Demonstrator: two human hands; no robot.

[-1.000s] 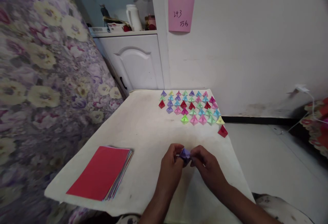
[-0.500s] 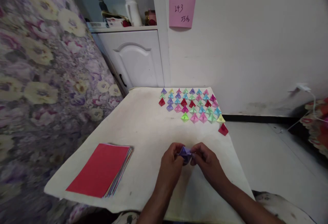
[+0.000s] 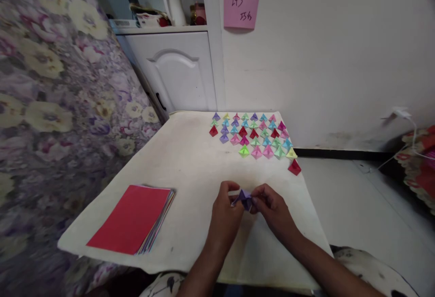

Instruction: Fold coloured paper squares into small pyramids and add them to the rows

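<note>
A small purple folded paper piece is held just above the near part of the table, between both hands. My left hand grips it from the left, with the index finger lifted and bent. From the other side, my right hand pinches its right edge between thumb and fingers. The piece has pointed flaps; its underside is partly hidden by my fingers. Farther back on the table stand rows of small folded paper shapes in many colours, among them a red one nearest to my right hand and a bright green one.
A stack of coloured paper with a red sheet on top lies at the left of the cream-covered table. Behind are a white cabinet and a wall bearing a pink note. A floral curtain hangs at the left.
My left index finger has lifted away from the purple paper, and its flaps have shifted between my fingers. The whole view has moved slightly, so the scene sits higher.
</note>
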